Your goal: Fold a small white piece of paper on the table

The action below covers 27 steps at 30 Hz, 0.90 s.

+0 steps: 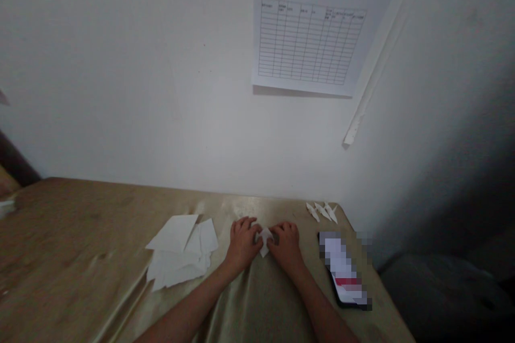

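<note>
A small folded piece of white paper (264, 241) lies on the cloth-covered table between my two hands, its lower end tapering to a point. My left hand (243, 241) pinches its left side with thumb and forefinger. From the other side, my right hand (286, 244) grips the right edge the same way. Fingertips cover part of the paper, so its full shape is hidden. To the left sits a loose pile of white paper sheets (181, 262). Several small folded white paper pieces (322, 211) lie in a row near the table's back right corner.
A phone (341, 270) with a lit, blurred screen lies right of my hands. The gold cloth on the table (80, 246) has creases. Behind it rises a white wall (161, 91) bearing a printed grid sheet (309, 37) and a cable cover (374, 75). Something dark stands at the right.
</note>
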Tool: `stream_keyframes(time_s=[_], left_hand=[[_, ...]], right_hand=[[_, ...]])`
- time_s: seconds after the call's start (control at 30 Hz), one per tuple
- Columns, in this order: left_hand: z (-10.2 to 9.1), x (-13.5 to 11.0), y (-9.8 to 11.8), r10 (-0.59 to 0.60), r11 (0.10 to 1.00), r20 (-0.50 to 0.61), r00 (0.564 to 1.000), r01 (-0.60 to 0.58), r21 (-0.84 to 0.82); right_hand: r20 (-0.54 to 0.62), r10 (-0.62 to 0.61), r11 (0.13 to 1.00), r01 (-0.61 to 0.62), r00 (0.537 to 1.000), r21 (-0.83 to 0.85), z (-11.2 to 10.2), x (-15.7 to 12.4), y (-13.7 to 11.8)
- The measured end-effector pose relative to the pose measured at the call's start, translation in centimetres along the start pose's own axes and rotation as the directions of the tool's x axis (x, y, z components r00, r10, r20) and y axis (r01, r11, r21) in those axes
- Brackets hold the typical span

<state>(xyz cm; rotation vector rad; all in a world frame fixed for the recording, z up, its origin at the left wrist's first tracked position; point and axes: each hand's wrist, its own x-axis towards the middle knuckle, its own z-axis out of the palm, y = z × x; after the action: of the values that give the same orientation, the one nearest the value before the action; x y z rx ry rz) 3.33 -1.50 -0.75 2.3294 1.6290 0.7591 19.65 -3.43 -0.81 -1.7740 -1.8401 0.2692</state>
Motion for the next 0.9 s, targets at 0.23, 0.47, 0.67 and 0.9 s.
stream_keyframes(time_s=[0.23,0.47,0.67,0.9], left_hand=[[-0.3,-0.1,0.1,0.002,1.0,0.021,1.0,-0.002,0.004],[-0.7,-0.1,0.8,-0.027,0.999,0.021,0.999,0.026,0.023],[-0.6,-0.1,0.7,-0.015,1.0,0.011,1.0,0.015,0.026],[-0.7,-0.2,0.4,-0.055,0.998,0.012,0.998,0.054,0.044]], right_hand=[[-0.003,-0.014,1.0,0.014,1.0,-0.006,0.1,-0.1,0.3],[0.015,0.001,0.999,-0.001,1.0,-0.046,0.2,0.0,-0.2],[0.014,-0.028,0.999,0.029,1.0,-0.034,0.4,0.0,-0.2],[0.023,-0.186,0.975,0.181,0.982,0.132,-1.0,-0.2,1.3]])
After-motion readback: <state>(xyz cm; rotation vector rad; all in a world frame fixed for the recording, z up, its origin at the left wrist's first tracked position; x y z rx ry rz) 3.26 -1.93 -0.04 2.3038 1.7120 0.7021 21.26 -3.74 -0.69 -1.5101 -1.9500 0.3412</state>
